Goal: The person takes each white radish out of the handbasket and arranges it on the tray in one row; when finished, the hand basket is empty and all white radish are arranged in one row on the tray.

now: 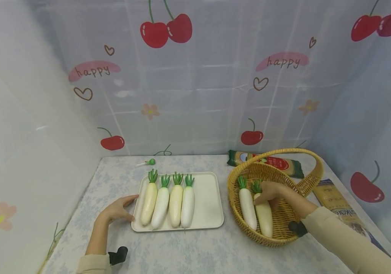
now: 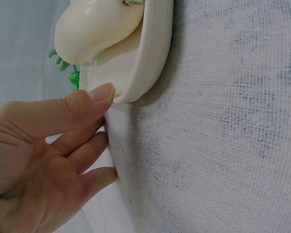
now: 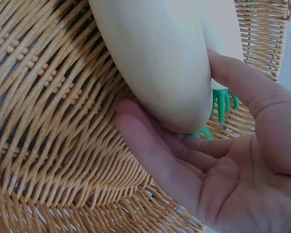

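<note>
A cream rectangular tray [image 1: 207,201] bears several white radishes [image 1: 188,207] with green tops, lying side by side. My left hand [image 1: 117,210] rests at the tray's left edge, its thumb [image 2: 101,92] touching the rim in the left wrist view and its other fingers loosely spread. Inside a wicker basket [image 1: 281,232] lie two more white radishes. My right hand [image 1: 273,192] holds the right-hand radish [image 1: 264,217] near its leafy end, the thumb on one side and fingers round the other. The other basket radish [image 1: 247,205] lies just left of it.
The basket's arched handle [image 1: 284,151] rises over its far right side. Behind it lies a green-ended packet [image 1: 279,163], and a tan packet [image 1: 340,203] lies to its right. A small green-headed item [image 1: 151,161] sits behind the tray. Printed curtains enclose the table.
</note>
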The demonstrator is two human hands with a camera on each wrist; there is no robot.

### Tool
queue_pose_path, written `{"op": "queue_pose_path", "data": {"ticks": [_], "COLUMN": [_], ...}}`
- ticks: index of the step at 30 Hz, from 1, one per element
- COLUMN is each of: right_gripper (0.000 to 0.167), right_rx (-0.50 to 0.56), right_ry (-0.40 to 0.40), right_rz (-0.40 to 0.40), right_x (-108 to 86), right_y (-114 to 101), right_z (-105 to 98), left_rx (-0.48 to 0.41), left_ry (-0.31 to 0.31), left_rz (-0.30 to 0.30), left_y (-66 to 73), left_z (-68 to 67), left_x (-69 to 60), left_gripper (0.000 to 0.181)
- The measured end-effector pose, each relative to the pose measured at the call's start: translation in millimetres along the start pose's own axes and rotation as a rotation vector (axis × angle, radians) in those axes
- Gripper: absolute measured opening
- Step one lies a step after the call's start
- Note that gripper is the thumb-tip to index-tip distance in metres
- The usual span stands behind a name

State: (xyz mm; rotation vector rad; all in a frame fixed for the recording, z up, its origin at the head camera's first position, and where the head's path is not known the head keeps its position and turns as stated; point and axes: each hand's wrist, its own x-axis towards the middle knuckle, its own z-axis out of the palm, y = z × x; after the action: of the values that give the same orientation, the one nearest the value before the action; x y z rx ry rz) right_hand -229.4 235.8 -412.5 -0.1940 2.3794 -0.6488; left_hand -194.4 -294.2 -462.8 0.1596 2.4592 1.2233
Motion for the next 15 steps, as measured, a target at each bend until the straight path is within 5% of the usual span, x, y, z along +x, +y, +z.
{"op": "queue_pose_path", "data": {"ticks": [7, 15], "right_gripper": [0.077, 0.081], "right_rx": [-0.007, 0.079], "right_ry": [-0.027, -0.058], "right_rz": [0.02, 0.048], "right_x": [-2.7, -0.2], "right_y": [-0.6, 0.9], "right_z": [-1.2, 0.3], "left_rx": [-0.006, -0.033], "left_ry": [0.0, -0.015], "left_rz": [0.002, 0.024], "left_y": [1.4, -0.2], "left_z": [-0.4, 0.7], "left_x": [-0.1, -0.2], "left_gripper": [0.089, 0.09]}}
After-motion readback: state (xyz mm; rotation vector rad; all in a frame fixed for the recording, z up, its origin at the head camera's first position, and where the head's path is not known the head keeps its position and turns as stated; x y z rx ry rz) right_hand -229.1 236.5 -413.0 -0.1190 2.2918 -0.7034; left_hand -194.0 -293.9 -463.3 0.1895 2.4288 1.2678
